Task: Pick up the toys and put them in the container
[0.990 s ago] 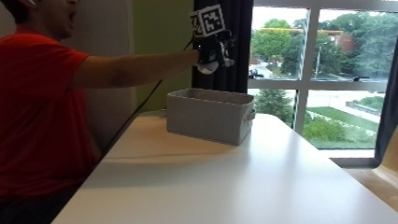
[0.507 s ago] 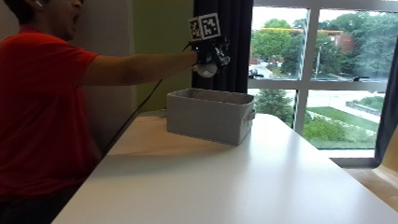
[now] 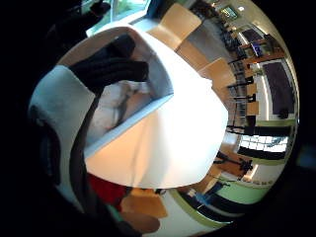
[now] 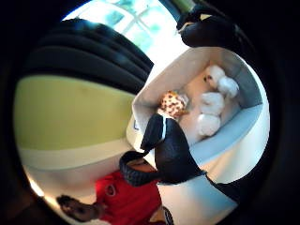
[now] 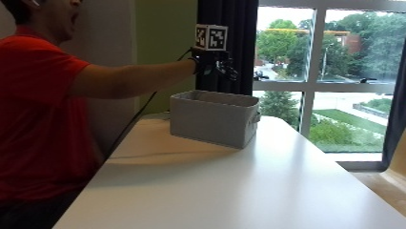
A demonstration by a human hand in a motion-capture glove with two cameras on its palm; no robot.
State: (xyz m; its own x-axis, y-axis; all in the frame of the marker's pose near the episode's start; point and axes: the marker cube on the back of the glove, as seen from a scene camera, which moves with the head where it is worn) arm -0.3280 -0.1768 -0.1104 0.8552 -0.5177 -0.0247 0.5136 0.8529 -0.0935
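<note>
White bench (image 5: 254,181) by window; gloved right hand (image 5: 217,64) above container (image 5: 212,119), fingers relaxed, holding nothing; toys (image 4: 211,110) inside; release step apparently done, withdrawal next.

No text, label, brand, number or sign could be read on anything in these views.
</note>
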